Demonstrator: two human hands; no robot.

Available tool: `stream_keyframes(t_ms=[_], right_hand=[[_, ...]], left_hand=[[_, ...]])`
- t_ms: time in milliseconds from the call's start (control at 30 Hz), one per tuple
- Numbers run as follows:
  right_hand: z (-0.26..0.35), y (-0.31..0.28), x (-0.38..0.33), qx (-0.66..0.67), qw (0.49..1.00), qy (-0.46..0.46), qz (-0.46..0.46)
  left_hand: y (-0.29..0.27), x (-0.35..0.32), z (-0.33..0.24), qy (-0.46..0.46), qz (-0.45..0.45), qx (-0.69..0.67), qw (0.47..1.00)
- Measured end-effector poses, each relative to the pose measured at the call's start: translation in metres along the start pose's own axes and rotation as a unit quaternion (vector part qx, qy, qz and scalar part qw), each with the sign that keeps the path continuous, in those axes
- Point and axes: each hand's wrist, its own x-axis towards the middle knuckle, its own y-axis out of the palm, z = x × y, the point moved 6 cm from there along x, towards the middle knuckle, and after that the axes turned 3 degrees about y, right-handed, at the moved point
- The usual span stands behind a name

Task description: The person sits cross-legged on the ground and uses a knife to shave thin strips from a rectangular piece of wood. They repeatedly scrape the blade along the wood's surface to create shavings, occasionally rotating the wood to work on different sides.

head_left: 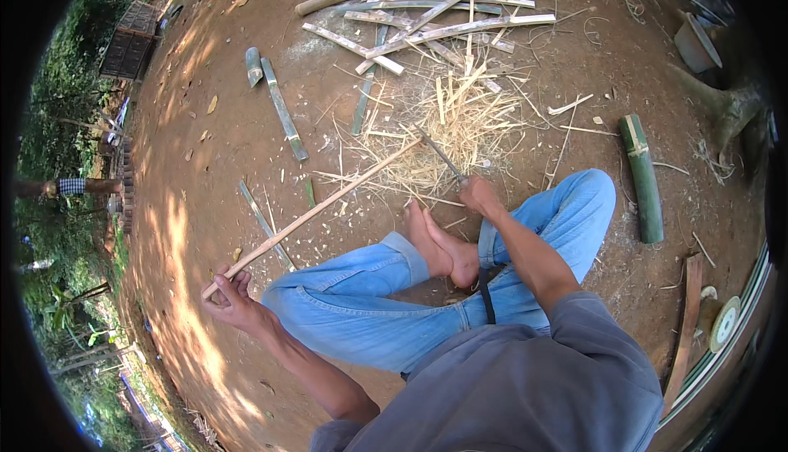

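My left hand [236, 302] is wrapped round the near end of a long pale bamboo strip [320, 205], out to the left of my bent knee. The strip slants up and to the right, its far end over a heap of shavings [464, 128]. Closed on the handle of a knife [441, 156], my right hand [481, 197] is in front of my feet. The blade points up and left, and its tip is near the strip's far end; whether they touch I cannot tell. My fingers mostly hide the knife's handle.
Several split bamboo pieces [447, 35] lie piled beyond the shavings. A thick green bamboo length [643, 179] rests on the right, with a pale pot [698, 44] farther off. Green bamboo pieces [284, 111] lie to the left. A wooden plank [684, 333] is at the lower right.
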Motion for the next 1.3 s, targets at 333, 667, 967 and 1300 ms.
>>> stream_keyframes(t_ms=[333,667,967,1300], right_hand=[[0.041,-0.025,-0.039,-0.014,0.998,0.017,0.063],[0.021,-0.01,-0.025,0.068,0.992,0.102,-0.002],[0.095,-0.025,-0.067,-0.02,0.993,-0.099,0.056],[0.012,-0.021,-0.016,-0.029,0.999,0.016,0.036]], left_hand=[[-0.001,-0.003,-0.01,-0.018,0.14,-0.084,0.986],[0.008,-0.005,-0.011,-0.064,0.095,-0.085,0.99],[-0.002,-0.006,-0.004,-0.07,0.134,-0.152,0.977],[0.003,0.0,-0.012,-0.063,0.147,-0.113,0.981]])
